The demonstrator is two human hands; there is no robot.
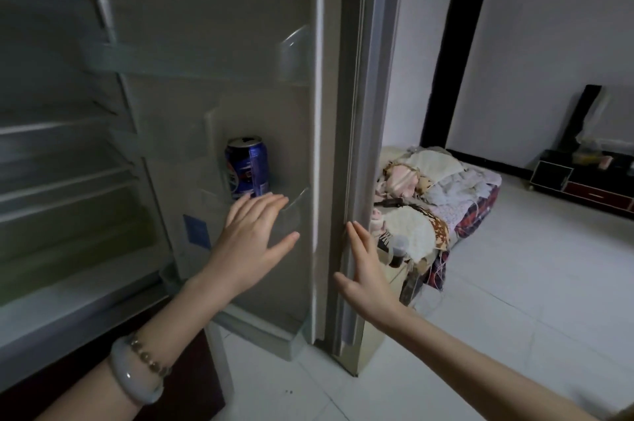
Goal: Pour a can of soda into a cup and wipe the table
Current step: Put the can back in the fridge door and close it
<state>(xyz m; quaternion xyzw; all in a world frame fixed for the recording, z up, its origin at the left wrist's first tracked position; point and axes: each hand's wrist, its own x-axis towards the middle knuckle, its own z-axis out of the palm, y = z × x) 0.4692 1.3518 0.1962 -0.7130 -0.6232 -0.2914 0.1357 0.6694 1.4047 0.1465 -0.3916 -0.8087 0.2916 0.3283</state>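
Fridge door (219, 77) open; left hand (252, 242) spread below can (247, 168), right hand (367, 276) flat.

The clear door shelf (293, 216) carries one upright blue soda can (247, 168), just above the left grip (254, 235). The fridge shelves (65, 176) (blurred) lie left of that grip. Beyond the right grip (365, 280), a low bed (480, 201) on the tiled floor (514, 300) bears heaped fabrics (422, 176).

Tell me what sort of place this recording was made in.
Most likely a private home, probably its living area: an open fridge door holding a soda can, a couch or bed heaped with patchwork bedding, and a low dark cabinet on a tiled floor.
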